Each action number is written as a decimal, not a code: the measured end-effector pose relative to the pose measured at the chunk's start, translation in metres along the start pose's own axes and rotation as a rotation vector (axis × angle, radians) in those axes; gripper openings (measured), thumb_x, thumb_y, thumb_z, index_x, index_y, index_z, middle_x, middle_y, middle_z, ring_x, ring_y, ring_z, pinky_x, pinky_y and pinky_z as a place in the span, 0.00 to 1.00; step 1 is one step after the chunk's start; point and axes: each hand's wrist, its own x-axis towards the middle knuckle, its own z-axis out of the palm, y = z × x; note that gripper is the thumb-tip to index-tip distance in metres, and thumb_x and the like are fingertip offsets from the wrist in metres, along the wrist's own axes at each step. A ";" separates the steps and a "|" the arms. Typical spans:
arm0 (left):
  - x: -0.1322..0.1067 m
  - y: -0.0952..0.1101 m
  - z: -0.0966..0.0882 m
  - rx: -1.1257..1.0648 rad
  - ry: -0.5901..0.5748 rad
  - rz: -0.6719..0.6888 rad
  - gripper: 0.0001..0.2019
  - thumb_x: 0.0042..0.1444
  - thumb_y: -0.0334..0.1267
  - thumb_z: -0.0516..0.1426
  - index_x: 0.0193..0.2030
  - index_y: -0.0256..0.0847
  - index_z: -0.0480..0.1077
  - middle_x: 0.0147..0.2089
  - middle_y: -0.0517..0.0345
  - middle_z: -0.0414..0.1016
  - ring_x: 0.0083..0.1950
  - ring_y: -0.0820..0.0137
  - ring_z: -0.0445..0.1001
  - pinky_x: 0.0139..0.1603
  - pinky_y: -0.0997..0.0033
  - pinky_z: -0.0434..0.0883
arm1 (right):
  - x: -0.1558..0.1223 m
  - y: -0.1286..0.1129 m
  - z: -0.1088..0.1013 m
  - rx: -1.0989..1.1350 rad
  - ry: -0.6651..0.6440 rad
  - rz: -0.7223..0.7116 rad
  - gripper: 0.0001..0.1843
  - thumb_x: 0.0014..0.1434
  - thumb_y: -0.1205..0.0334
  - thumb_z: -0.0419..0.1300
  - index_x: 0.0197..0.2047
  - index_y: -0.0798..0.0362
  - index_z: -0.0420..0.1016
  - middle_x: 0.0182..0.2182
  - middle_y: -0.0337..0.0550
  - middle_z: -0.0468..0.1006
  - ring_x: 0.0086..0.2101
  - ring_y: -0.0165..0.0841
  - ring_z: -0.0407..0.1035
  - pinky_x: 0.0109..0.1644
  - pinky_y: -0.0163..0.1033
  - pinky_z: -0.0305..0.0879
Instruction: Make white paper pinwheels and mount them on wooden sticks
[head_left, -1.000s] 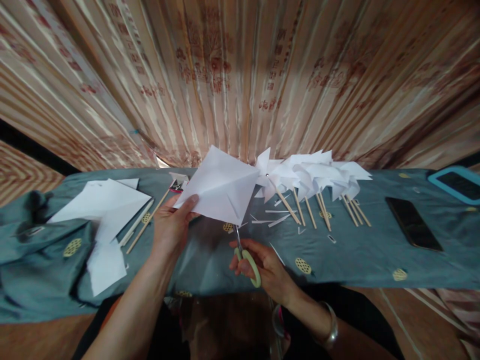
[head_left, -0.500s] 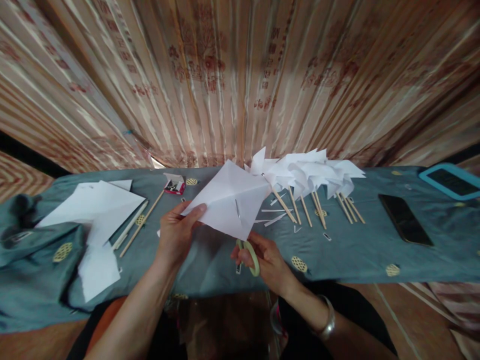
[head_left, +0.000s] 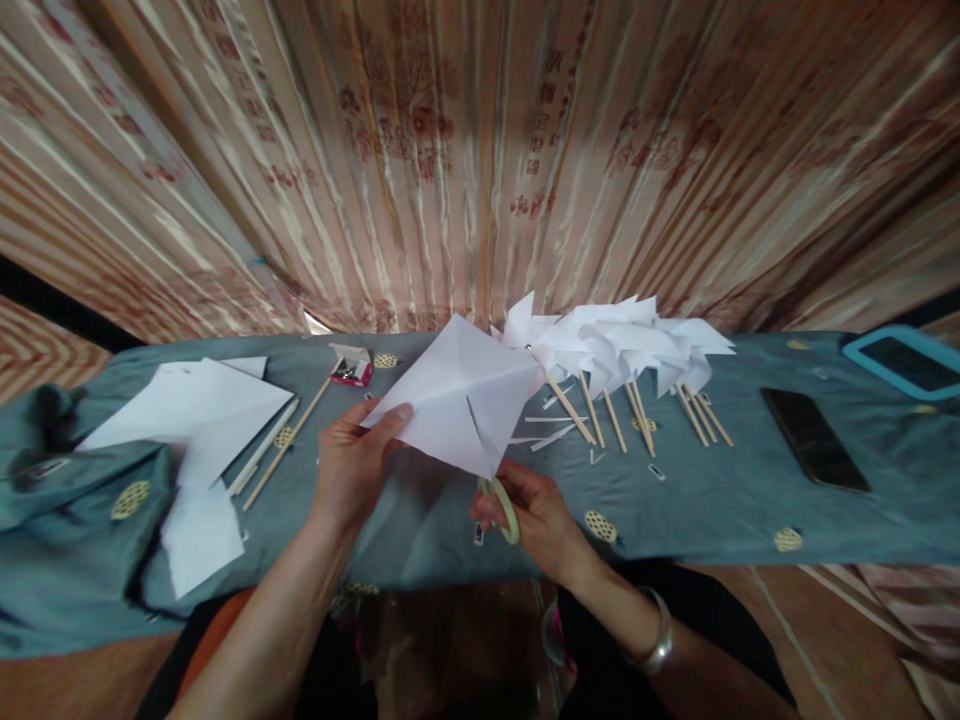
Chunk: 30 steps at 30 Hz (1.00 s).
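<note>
My left hand (head_left: 356, 465) pinches the left corner of a creased square of white paper (head_left: 442, 390), thumb on top. The sheet is held up over the cloth-covered table. My right hand (head_left: 536, 515) grips scissors (head_left: 506, 510) by their pale green handles at the paper's near corner. A dark slit or blade line runs from that corner towards the middle; most of the blades are hidden by the paper. Behind the paper, to the right, lie several white paper pinwheels (head_left: 600, 345) on wooden sticks.
Loose white paper (head_left: 232, 410) and a wooden stick (head_left: 285, 450) lie at left. A small red box (head_left: 352, 368) with metal bits sits behind my left hand. Paper strips (head_left: 551, 438), a dark phone (head_left: 814, 440) and a blue-framed tablet (head_left: 907, 362) are at right. A curtain (head_left: 465, 160) hangs behind.
The scissors and my right hand have shifted slightly up towards the paper. The shiny blade seen along the slit before now shows as a thin dark line. My left hand keeps its hold.
</note>
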 end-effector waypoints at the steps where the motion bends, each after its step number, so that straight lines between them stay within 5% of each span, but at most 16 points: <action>1: 0.000 0.000 0.000 0.004 0.001 0.003 0.14 0.34 0.38 0.71 0.31 0.37 0.78 0.27 0.60 0.77 0.24 0.75 0.72 0.26 0.77 0.72 | 0.000 -0.001 0.001 0.011 0.006 0.006 0.18 0.45 0.48 0.69 0.33 0.53 0.73 0.24 0.37 0.75 0.23 0.27 0.66 0.25 0.32 0.64; 30: 0.001 0.000 -0.001 0.037 0.025 0.009 0.13 0.35 0.38 0.70 0.30 0.38 0.78 0.27 0.59 0.77 0.24 0.72 0.73 0.25 0.75 0.71 | 0.001 -0.012 0.007 0.072 0.071 0.103 0.19 0.38 0.51 0.72 0.28 0.54 0.73 0.18 0.33 0.73 0.18 0.25 0.64 0.22 0.31 0.62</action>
